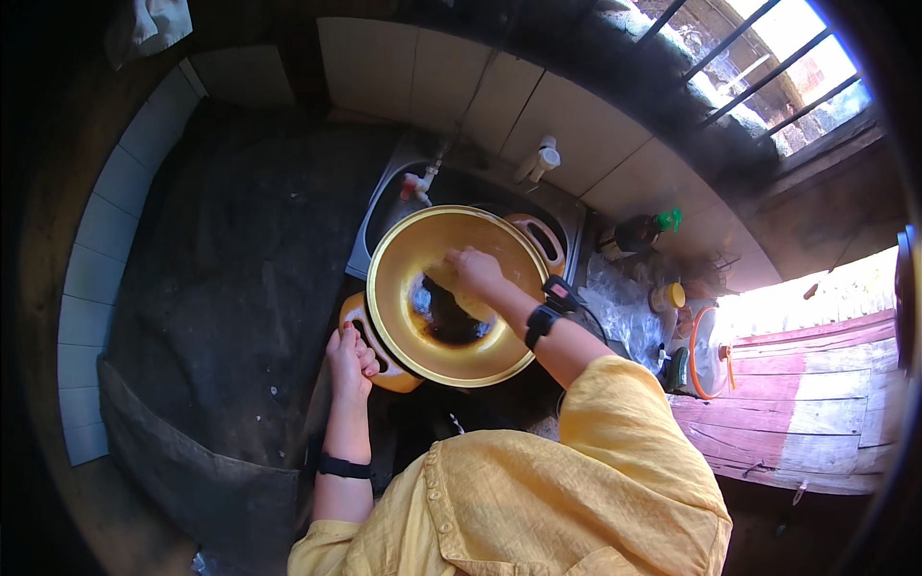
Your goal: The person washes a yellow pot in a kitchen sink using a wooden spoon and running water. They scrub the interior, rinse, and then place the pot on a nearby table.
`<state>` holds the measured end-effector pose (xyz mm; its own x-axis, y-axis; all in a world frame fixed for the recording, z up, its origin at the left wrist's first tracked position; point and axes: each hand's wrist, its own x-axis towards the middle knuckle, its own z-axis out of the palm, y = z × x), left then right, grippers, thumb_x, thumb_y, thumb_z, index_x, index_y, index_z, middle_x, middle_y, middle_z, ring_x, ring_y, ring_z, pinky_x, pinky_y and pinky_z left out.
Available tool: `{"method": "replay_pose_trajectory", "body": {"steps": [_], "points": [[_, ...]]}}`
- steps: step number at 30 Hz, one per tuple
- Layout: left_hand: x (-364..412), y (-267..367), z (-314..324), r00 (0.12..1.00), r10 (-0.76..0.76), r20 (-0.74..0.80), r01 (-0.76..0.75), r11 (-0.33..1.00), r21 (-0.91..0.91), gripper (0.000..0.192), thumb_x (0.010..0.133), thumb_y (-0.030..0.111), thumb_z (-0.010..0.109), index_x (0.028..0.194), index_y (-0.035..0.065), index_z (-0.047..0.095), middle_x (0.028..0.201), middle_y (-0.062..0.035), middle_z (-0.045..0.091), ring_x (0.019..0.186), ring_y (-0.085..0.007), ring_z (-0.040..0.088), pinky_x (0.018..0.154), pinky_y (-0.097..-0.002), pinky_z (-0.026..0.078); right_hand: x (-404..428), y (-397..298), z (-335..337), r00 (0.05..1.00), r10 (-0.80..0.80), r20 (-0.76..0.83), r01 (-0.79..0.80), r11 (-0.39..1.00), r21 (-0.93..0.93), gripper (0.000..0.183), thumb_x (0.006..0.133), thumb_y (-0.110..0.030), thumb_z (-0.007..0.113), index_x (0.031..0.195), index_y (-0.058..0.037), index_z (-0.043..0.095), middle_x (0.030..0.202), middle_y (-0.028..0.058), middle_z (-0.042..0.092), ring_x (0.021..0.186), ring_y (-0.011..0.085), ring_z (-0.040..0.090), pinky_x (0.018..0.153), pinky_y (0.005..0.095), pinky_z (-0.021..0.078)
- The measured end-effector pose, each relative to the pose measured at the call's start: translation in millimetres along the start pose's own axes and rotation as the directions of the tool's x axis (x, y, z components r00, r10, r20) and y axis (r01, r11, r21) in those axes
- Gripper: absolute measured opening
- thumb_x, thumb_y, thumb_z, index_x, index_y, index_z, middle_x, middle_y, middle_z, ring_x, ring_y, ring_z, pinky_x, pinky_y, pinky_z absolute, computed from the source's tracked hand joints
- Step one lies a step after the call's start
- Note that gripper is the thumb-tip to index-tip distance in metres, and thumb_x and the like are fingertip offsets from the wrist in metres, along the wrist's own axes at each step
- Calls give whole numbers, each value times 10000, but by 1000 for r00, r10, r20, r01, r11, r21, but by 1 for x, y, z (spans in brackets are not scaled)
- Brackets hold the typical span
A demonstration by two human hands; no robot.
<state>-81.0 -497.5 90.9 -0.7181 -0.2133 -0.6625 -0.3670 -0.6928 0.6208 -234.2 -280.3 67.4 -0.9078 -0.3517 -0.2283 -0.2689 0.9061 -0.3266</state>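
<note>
A large, round, golden metal pan with two broad handles is held over a sink. Its inside bottom has a dark brown, burnt-looking patch with a wet shine. My left hand is closed around the near-left handle. Inside the pan, my right hand is at the inner wall above the dark patch, with its fingers bent. Whether it holds a small pad or anything else cannot be made out. The far-right handle rests over the sink's rim.
The metal sink has a white tap with a red handle. A second white fitting is on the tiled wall. At right stand a dark bottle with a green pump, a yellow-lidded jar, clear plastic and an orange-rimmed lid.
</note>
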Motion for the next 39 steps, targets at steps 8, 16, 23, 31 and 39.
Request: {"method": "replay_pose_trajectory", "body": {"steps": [8,16,23,31,39], "points": [[4,0,-1,1000,-3,22,3,1000,-28,256,942,300,445,744,142,411,500,64,255,344,-57,204,315,-219,178,-5,7,-49,848,-117,-517,317,893,319,326,698,-93,561,1023,-101,587,922,162,554,897,362,549,748,417,451],[8,-1,-1,1000,-12,-23,13,1000,26,282,948,333,429,731,154,413,486,64,243,340,-57,196,319,-226,175,-9,19,-30,847,-151,-509,269,949,166,268,722,-152,576,990,-159,588,884,89,556,889,285,539,731,414,392],[4,1,1,1000,-7,15,7,1000,27,283,951,321,419,726,150,417,489,65,241,347,-52,194,326,-229,173,-18,28,-31,872,-103,-478,190,972,136,272,706,-95,565,974,-147,575,878,101,550,865,296,534,710,404,386],[3,4,4,999,15,51,-18,999,48,267,955,307,410,741,148,423,488,61,241,353,-58,188,323,-229,174,-31,39,-25,847,-90,-524,193,970,145,266,710,-104,572,973,-137,589,886,104,560,886,297,541,724,426,388],[7,5,3,1000,-21,21,20,997,73,270,954,311,418,744,144,443,484,58,254,348,-56,197,326,-223,177,-46,80,-39,788,-13,-615,407,761,505,353,672,-4,541,1021,-49,565,892,166,525,871,352,528,759,382,438]]}}
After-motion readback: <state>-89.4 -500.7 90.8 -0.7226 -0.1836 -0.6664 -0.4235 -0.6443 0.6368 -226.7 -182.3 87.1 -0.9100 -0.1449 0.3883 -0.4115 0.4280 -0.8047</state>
